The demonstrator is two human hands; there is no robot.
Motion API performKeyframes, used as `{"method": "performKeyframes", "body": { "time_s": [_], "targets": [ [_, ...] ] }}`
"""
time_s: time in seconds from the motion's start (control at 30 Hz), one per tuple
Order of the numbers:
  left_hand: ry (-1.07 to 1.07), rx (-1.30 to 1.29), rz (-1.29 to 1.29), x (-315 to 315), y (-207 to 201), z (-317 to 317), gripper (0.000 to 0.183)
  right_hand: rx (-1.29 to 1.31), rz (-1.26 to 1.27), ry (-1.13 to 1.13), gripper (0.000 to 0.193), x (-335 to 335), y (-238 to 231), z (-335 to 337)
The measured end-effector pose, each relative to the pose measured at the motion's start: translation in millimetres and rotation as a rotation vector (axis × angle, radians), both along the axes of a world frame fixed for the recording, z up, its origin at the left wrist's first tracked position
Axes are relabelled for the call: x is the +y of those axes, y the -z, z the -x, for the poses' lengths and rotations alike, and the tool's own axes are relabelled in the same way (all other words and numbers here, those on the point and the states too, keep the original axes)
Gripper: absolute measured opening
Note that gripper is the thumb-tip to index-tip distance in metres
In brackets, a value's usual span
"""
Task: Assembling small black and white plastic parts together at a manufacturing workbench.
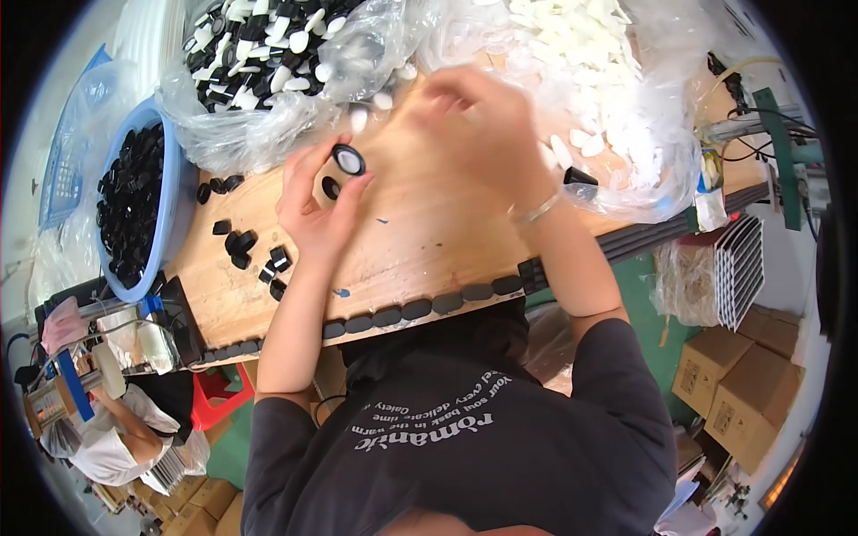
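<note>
My left hand [313, 204] pinches a small round black cap [360, 166] between thumb and fingers, its pale inside facing up. Another black cap [331, 188] shows in the gap between that thumb and the fingers; whether it is held or lies on the wooden table [420, 232] I cannot tell. Farther right, my right hand [487, 112] hovers over the table near the white pieces, smeared by motion, so its grip is unclear. Several loose black caps [239, 246] lie left of my left forearm. One black cap [581, 177] lies just right of my right wrist.
At the far left of the table is a clear bag [259, 138] of mixed black and white parts. Flat white pieces [581, 54] heap on plastic at the back right. A blue basin [181, 179] holds black caps. Dark padding [416, 309] lines the front edge. Another person [134, 438] works lower left.
</note>
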State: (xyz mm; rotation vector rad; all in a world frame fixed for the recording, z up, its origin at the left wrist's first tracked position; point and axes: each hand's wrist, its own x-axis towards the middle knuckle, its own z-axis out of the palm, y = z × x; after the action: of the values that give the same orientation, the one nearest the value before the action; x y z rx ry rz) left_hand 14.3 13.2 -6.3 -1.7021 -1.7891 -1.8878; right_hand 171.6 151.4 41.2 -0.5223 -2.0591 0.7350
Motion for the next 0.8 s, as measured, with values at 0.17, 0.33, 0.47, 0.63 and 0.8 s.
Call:
{"method": "performKeyframes", "body": {
  "time_s": [0.17, 0.33, 0.47, 0.63, 0.8],
  "targets": [
    [0.054, -0.263, -0.01, -1.6, 0.6, 1.5, 0.051, -0.023, 0.103, 0.305, 0.015, 90.1, -11.5, -67.6],
    [0.053, -0.364, 0.009, -1.9, -2.5, 9.6, 0.048, -0.26, 0.057, 0.51, 0.014, 115.7, -16.8, -159.1],
    [0.085, -0.448, -0.018, -9.7, -3.6, 7.6, 0.047, -0.527, 0.212, 0.432, 0.011, 89.5, 7.3, -179.9],
    [0.15, -0.405, -0.009, -9.5, -5.9, -2.3, 0.047, -0.591, 0.009, 0.49, 0.015, 75.1, 19.1, -183.0],
    [0.177, -0.329, 0.025, -11.3, -7.3, -6.0, 0.047, -0.73, -0.292, 0.424, 0.014, 88.1, 41.9, -169.9]
  ]
}}
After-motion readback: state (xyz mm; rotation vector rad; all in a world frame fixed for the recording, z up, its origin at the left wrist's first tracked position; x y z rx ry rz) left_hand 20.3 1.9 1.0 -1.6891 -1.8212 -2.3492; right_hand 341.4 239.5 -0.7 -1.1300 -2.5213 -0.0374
